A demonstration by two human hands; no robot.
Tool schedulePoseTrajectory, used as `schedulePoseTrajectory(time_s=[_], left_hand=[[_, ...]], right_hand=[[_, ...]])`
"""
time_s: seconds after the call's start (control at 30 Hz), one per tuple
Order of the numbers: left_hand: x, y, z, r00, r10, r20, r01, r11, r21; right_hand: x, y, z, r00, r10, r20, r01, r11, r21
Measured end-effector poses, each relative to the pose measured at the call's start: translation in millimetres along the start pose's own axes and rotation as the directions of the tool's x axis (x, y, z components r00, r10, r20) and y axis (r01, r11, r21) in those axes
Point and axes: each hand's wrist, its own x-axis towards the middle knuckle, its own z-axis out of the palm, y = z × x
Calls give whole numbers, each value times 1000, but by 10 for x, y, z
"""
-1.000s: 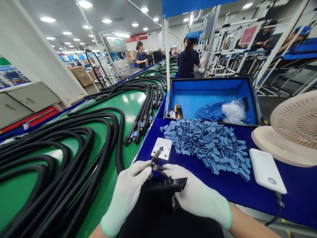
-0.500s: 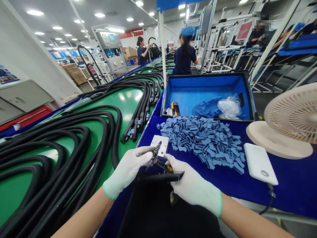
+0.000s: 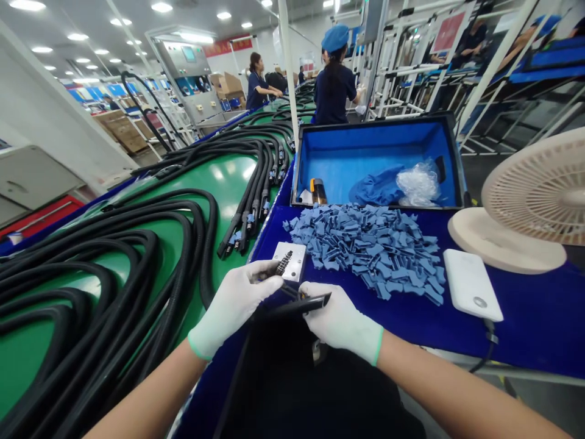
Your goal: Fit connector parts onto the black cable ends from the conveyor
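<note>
My left hand (image 3: 244,299), in a white glove with a green cuff, pinches thin black wires at the near left edge of a white metal block (image 3: 296,253). A dark ribbed piece (image 3: 284,263) lies over the block's face, just beyond my fingertips; whether it is fixed there I cannot tell. My right hand (image 3: 336,317), also gloved, is closed around the wires close to the open end of a black sleeve tube (image 3: 315,302). The tube's rest runs under my left hand, partly hidden. Right of the block spreads a heap of small blue plastic clips (image 3: 370,244).
Black corrugated hoses (image 3: 192,244) lie in loops on the green surface (image 3: 228,177) at left. Behind the clips stands a blue bin (image 3: 379,146) with a bottle and plastic bags. A white power bank (image 3: 473,285) and a fan (image 3: 507,241) are at right. Two co-workers stand farther back.
My right hand has shifted left and turned, and the tube end now tilts upward. My left fingers sit slightly lower against the block. The view has moved a little.
</note>
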Motion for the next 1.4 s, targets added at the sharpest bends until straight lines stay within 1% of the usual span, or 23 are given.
schedulePoseTrajectory(time_s=[0.07, 0.13, 0.17, 0.23, 0.27, 0.3, 0.33, 0.37, 0.4, 0.43, 0.47, 0.5, 0.57, 0.6, 0.7, 0.73, 0.8, 0.87, 1.03, 1.23, 1.27, 1.33, 1.4], left_hand=[[-7, 28, 26, 1000, 10, -3, -10, 1000, -10], [-26, 77, 48, 1000, 26, 13, -26, 1000, -5], [-39, 106, 55, 999, 34, 23, -34, 999, 2], [-64, 165, 64, 999, 39, 35, -40, 999, 12], [-76, 189, 66, 999, 36, 37, -37, 999, 8], [-87, 206, 68, 999, 32, 37, -32, 999, -4], [-96, 214, 71, 999, 28, 36, -27, 999, -23], [-106, 212, 75, 999, 27, 32, -25, 999, -43], [-116, 202, 80, 999, 30, 28, -28, 998, -59], [-126, 186, 85, 999, 38, 29, -36, 997, -65], [-137, 167, 91, 998, 54, 35, -52, 997, -57], [-147, 148, 95, 996, 77, 50, -75, 997, -35], [-165, 120, 99, 981, 148, 123, -154, 987, 41], [-170, 115, 99, 966, 187, 178, -203, 976, 77], [-167, 123, 106, 896, 247, 369, -309, 943, 121], [-162, 125, 112, 878, 248, 409, -321, 940, 119], [-150, 115, 128, 864, 239, 443, -322, 939, 121], [-144, 86, 145, 868, 229, 440, -316, 939, 134], [-167, 29, 175, 875, 169, 454, -252, 959, 128], [-203, 37, 197, 896, 94, 434, -101, 995, -8], [-210, 36, 203, 900, 95, 424, -108, 994, 5], [-231, 33, 218, 909, 140, 393, -175, 983, 56], [-258, 37, 238, 908, 188, 374, -237, 968, 88]], right_hand=[[-52, -42, -47, 999, -32, 7, 32, 995, -94], [-115, -59, -140, 1000, -29, 6, 30, 968, -249], [-144, -54, -196, 1000, -11, -7, 7, 932, -361], [-201, -27, -305, 998, -6, -59, -30, 813, -582], [-232, -13, -348, 996, -35, -80, -24, 771, -637], [-267, -3, -377, 993, -73, -88, 2, 783, -622], [-307, -1, -389, 992, -97, -82, 40, 853, -520], [-348, -7, -384, 994, -90, -60, 64, 939, -338], [-387, -20, -362, 998, -49, -24, 47, 994, -102], [-421, -37, -326, 1000, 12, 18, -14, 990, 143], [-444, -57, -281, 995, 79, 59, -94, 932, 350], [-455, -77, -233, 987, 138, 76, -158, 850, 503], [-441, -110, -147, 973, 230, 25, -186, 711, 678], [-422, -119, -117, 965, 262, -14, -171, 670, 723], [-361, -107, -81, 956, 285, -71, -124, 611, 782], [-350, -88, -80, 963, 263, -63, -114, 607, 786], [-343, -35, -76, 981, 190, -31, -92, 606, 790], [-346, 21, -67, 990, 136, 25, -103, 606, 789], [-334, 48, -46, 985, 119, 127, -172, 558, 812], [-329, -63, -82, 962, 196, 192, -270, 556, 786], [-333, -74, -90, 953, 208, 220, -300, 556, 776], [-342, -85, -102, 935, 229, 270, -353, 563, 747], [-347, -90, -103, 931, 247, 270, -365, 586, 723]])
